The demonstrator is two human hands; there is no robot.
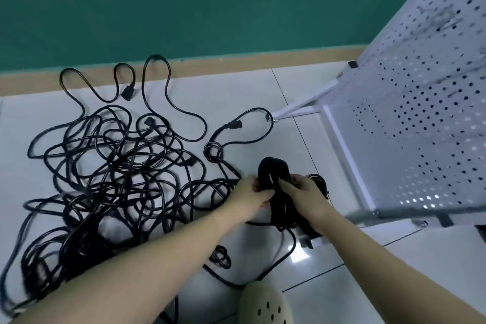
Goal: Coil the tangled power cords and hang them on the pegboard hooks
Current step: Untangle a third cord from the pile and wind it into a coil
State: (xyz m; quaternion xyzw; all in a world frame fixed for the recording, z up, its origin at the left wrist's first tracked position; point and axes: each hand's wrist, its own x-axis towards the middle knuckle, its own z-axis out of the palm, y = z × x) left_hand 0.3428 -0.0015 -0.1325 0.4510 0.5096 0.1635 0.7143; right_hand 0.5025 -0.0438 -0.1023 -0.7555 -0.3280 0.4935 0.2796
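Fingers of both hands curl round a black coil [273, 173] held up just above the floor [263, 102]: left hand [253, 193] pinches its left side, right hand [306, 193] grips the right w/ loops hanging below. Big tangle of cords [110, 166] sprawls on the tiles to the left, plugs showing, one strand running to the coil. Pegboard [420, 113] stands tilted at right, near the hands. Cream shoe [265, 305] at bottom edge. Green wall [184, 2] behind.

Head view; faces down, close over floor [263, 102]
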